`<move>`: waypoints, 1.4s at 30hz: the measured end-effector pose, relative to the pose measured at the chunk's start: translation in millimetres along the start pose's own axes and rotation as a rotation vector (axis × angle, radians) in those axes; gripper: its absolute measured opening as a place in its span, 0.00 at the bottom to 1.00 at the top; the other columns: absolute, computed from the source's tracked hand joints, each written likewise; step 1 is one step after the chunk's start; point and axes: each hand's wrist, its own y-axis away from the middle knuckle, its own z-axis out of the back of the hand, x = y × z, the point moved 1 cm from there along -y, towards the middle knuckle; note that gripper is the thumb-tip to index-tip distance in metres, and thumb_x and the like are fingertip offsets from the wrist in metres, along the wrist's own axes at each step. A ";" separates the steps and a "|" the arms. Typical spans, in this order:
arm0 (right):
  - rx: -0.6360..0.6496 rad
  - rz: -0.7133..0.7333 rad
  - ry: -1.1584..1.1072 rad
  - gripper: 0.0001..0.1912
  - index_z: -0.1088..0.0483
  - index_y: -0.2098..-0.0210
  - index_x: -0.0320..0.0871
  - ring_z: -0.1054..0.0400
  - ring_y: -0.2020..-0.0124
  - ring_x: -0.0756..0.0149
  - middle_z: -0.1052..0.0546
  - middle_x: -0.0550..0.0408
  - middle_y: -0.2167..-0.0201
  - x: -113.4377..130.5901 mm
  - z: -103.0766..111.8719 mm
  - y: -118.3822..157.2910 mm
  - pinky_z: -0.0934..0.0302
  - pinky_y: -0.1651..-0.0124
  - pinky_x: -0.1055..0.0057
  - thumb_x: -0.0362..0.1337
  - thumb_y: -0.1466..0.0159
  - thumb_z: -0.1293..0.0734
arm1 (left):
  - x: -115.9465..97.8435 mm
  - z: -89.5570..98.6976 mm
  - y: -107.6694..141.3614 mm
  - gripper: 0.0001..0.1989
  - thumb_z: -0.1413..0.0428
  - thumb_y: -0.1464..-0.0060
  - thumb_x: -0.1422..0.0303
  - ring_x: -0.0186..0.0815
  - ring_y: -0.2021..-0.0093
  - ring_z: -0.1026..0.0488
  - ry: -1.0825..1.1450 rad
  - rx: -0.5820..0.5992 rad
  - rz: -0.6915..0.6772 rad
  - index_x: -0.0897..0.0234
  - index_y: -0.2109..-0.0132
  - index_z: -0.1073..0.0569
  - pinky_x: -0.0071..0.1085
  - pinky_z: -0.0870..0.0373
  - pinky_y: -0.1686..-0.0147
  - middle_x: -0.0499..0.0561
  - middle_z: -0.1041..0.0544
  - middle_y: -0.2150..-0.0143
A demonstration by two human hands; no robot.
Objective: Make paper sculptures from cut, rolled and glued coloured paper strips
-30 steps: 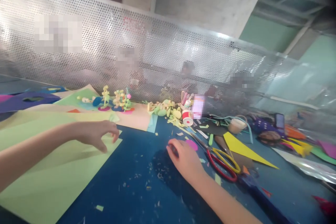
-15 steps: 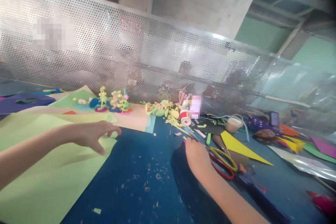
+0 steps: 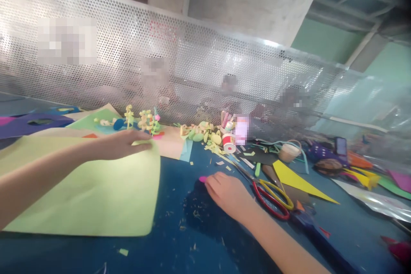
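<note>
Pale green paper, a wide sheet (image 3: 96,192), lies to the left on the blue table (image 3: 173,248), its near edge running crosswise; the left hand (image 3: 128,143) reaches over it to the far right corner, thumb and fingers closed on that corner; the right hand (image 3: 227,192) rests beyond the sheet's right edge, well apart from it, its fingers bent and drawn together on a small pink piece (image 3: 203,179); the piece pokes out leftward from those fingertips, towards the sheet, so the right hand is the nearer; its long axis cannot be told, being partly covered; the scissors (image 3: 257,181) lie just beside the right hand, on its outer side.
</note>
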 end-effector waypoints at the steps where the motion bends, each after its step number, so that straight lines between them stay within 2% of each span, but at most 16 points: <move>1: 0.003 0.013 -0.017 0.10 0.31 0.66 0.42 0.32 0.66 0.65 0.25 0.54 0.70 0.9 -0.4 0.4 0.42 0.70 0.74 0.35 0.34 0.43 | -3.0 0.4 -2.6 0.23 0.54 0.45 0.52 0.39 0.52 0.32 0.001 0.057 -0.001 0.61 0.50 0.30 0.26 0.40 0.54 0.49 0.28 0.49; 3: 0.013 0.029 -0.039 0.09 0.31 0.65 0.43 0.31 0.66 0.65 0.24 0.54 0.69 1.0 -2.0 1.1 0.41 0.69 0.74 0.37 0.35 0.41 | -11.5 0.3 -8.2 0.26 0.58 0.44 0.51 0.42 0.48 0.35 -0.004 0.118 -0.006 0.62 0.47 0.33 0.29 0.42 0.52 0.52 0.32 0.45; 5: 0.025 0.031 -0.038 0.09 0.30 0.65 0.43 0.31 0.66 0.65 0.24 0.54 0.69 -1.7 -4.8 1.2 0.40 0.69 0.73 0.37 0.36 0.40 | -22.9 -2.4 -14.3 0.26 0.59 0.43 0.51 0.43 0.48 0.35 -0.001 0.144 -0.045 0.62 0.46 0.34 0.31 0.41 0.53 0.54 0.32 0.45; 7: 0.036 0.015 -0.018 0.09 0.29 0.65 0.42 0.31 0.66 0.64 0.24 0.53 0.69 -7.2 -7.7 0.9 0.40 0.69 0.72 0.35 0.35 0.41 | -35.8 -8.4 -20.7 0.23 0.57 0.43 0.53 0.42 0.51 0.33 0.002 0.188 -0.133 0.62 0.50 0.31 0.30 0.39 0.55 0.53 0.29 0.49; 9: 0.045 -0.025 0.011 0.10 0.29 0.65 0.40 0.31 0.65 0.62 0.24 0.50 0.69 -14.7 -9.5 0.7 0.40 0.67 0.71 0.32 0.35 0.42 | -48.6 -17.6 -27.3 0.19 0.59 0.41 0.57 0.39 0.58 0.30 0.014 0.267 -0.252 0.62 0.56 0.29 0.28 0.38 0.59 0.52 0.25 0.57; 12: 0.063 -0.116 0.049 0.09 0.29 0.65 0.38 0.31 0.63 0.59 0.24 0.47 0.67 -24.8 -9.7 0.8 0.40 0.65 0.68 0.29 0.37 0.41 | -65.3 -35.5 -37.6 0.16 0.57 0.43 0.60 0.37 0.62 0.30 0.033 0.279 -0.381 0.63 0.60 0.29 0.28 0.38 0.62 0.51 0.26 0.62; 17: 0.114 -0.289 0.064 0.14 0.28 0.73 0.40 0.30 0.67 0.58 0.24 0.48 0.74 -25.5 -8.8 1.8 0.40 0.68 0.68 0.34 0.36 0.42 | -86.3 -77.5 -55.9 0.13 0.54 0.46 0.61 0.35 0.69 0.31 0.127 0.302 -0.408 0.63 0.64 0.29 0.27 0.39 0.70 0.48 0.26 0.68; 20: 0.156 -0.343 0.046 0.14 0.27 0.76 0.42 0.29 0.71 0.60 0.24 0.49 0.76 -21.7 -9.6 3.9 0.41 0.72 0.70 0.36 0.38 0.39 | -91.7 -100.0 -66.3 0.11 0.53 0.47 0.63 0.35 0.67 0.31 0.160 0.277 -0.403 0.63 0.64 0.28 0.27 0.38 0.69 0.49 0.26 0.66; 22: 0.169 -0.362 0.029 0.14 0.27 0.77 0.42 0.29 0.72 0.59 0.24 0.49 0.77 -21.7 -10.0 5.9 0.41 0.72 0.70 0.38 0.39 0.38 | -90.6 -107.5 -71.4 0.11 0.53 0.46 0.66 0.35 0.65 0.31 0.184 0.257 -0.393 0.63 0.63 0.28 0.28 0.37 0.66 0.49 0.25 0.64; 26: 0.133 -0.409 -0.016 0.17 0.29 0.78 0.41 0.30 0.67 0.53 0.24 0.46 0.75 -23.1 -7.6 7.5 0.39 0.66 0.64 0.40 0.37 0.41 | -80.8 -104.6 -73.8 0.13 0.56 0.44 0.68 0.36 0.63 0.30 0.238 0.211 -0.367 0.64 0.60 0.28 0.30 0.35 0.63 0.51 0.25 0.62; 28: 0.097 -0.423 -0.058 0.15 0.30 0.71 0.41 0.30 0.65 0.55 0.24 0.47 0.72 -19.5 -5.3 5.7 0.39 0.64 0.65 0.40 0.35 0.44 | -75.2 -101.0 -72.0 0.14 0.57 0.43 0.68 0.37 0.63 0.29 0.265 0.188 -0.349 0.65 0.59 0.28 0.31 0.35 0.62 0.52 0.25 0.62; 31: 0.008 -0.426 -0.406 0.10 0.39 0.59 0.43 0.29 0.67 0.63 0.25 0.51 0.66 -7.7 -3.7 1.7 0.37 0.66 0.71 0.41 0.36 0.43 | -68.9 -99.9 -68.0 0.15 0.57 0.42 0.66 0.37 0.62 0.29 0.306 0.130 -0.314 0.65 0.55 0.29 0.32 0.34 0.61 0.54 0.24 0.60; 33: -0.032 -0.430 -0.701 0.10 0.43 0.59 0.45 0.29 0.70 0.65 0.26 0.54 0.68 0.0 -5.9 0.2 0.37 0.69 0.72 0.40 0.38 0.41 | -65.4 -99.9 -65.4 0.16 0.58 0.41 0.65 0.37 0.60 0.29 0.332 0.083 -0.295 0.65 0.52 0.31 0.31 0.34 0.60 0.54 0.25 0.57; 35: -0.037 -0.437 -0.849 0.07 0.43 0.62 0.46 0.31 0.73 0.65 0.29 0.58 0.74 3.4 -10.7 0.2 0.38 0.71 0.72 0.38 0.40 0.40 | -60.8 -96.1 -63.2 0.17 0.59 0.40 0.64 0.36 0.59 0.29 0.351 0.039 -0.280 0.64 0.49 0.32 0.30 0.34 0.60 0.53 0.25 0.56; 39: -0.050 -0.455 -0.950 0.05 0.39 0.63 0.46 0.37 0.78 0.67 0.40 0.64 0.81 -4.6 -23.3 1.8 0.40 0.73 0.72 0.38 0.40 0.42 | -43.2 -70.7 -55.8 0.19 0.60 0.40 0.64 0.35 0.56 0.31 0.353 -0.062 -0.244 0.64 0.47 0.34 0.29 0.35 0.58 0.54 0.28 0.52; 42: -0.097 -0.513 -1.079 0.09 0.37 0.62 0.44 0.37 0.76 0.68 0.38 0.62 0.79 -13.7 -29.1 1.9 0.41 0.72 0.73 0.40 0.40 0.41 | -30.4 -47.9 -38.5 0.18 0.56 0.42 0.62 0.36 0.57 0.30 0.317 -0.087 -0.215 0.67 0.50 0.32 0.31 0.35 0.57 0.55 0.27 0.55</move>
